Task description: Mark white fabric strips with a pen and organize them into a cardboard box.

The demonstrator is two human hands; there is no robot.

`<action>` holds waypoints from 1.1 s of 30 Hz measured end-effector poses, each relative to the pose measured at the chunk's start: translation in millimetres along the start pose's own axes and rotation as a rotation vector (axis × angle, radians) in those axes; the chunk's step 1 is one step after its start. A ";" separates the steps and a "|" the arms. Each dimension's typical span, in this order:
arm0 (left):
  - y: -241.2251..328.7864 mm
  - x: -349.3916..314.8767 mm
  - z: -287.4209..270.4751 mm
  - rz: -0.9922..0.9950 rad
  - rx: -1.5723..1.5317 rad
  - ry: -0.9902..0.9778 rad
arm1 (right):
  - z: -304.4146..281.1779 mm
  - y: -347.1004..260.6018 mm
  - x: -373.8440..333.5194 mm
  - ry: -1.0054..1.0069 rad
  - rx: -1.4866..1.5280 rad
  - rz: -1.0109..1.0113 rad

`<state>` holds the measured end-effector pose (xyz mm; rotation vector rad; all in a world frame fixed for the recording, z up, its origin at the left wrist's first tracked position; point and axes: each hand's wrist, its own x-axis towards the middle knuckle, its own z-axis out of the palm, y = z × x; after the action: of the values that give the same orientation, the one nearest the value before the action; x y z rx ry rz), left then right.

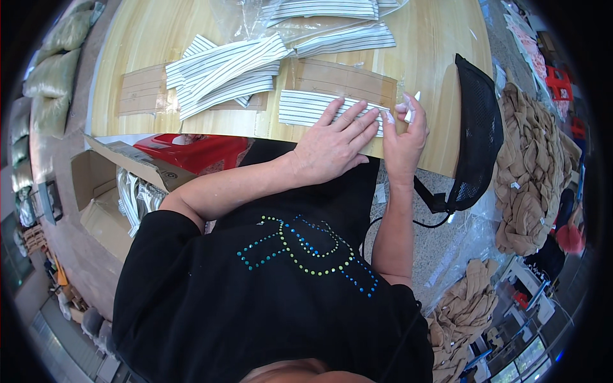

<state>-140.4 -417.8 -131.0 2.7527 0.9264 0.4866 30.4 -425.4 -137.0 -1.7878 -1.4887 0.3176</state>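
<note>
A white fabric strip with dark stripes (295,110) lies flat at the table's near edge, against a brown cardboard piece (345,81) with lines drawn on it. My left hand (335,142) rests on the strip, palm down, with its fingers stretched out and slightly apart. At the strip's right end is my right hand (407,131), its thumb and fingers closed around a small white pointed piece (409,115). Whether that piece is chalk or a pen, I cannot make out. To the left, several striped strips (227,73) lie crossed in a loose pile over another cardboard piece (143,90).
More striped strips (322,7) lie by clear plastic at the table's (434,51) far side. A black mesh chair back (476,137) stands against its right edge. Below left are an open cardboard box (96,172) and a red stool (191,153). Brown garments (533,166) are heaped at right.
</note>
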 end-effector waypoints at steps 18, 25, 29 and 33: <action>2.9 5.2 1.0 0.071 0.039 -0.090 | -1.1 1.7 -7.5 0.225 0.628 0.185; 0.6 2.9 0.8 0.104 0.062 -0.104 | -18.7 -8.5 -8.5 -0.061 0.539 0.222; 1.2 2.4 3.3 0.108 0.078 -0.112 | -18.6 -12.1 -7.2 -0.131 0.415 0.139; -0.9 -0.4 7.7 0.118 0.049 -0.081 | -16.6 -11.6 -4.6 -0.145 0.371 0.140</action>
<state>-138.3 -417.9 -138.5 2.8600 0.7714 0.3726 31.1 -436.1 -119.2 -1.5953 -1.3015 0.7571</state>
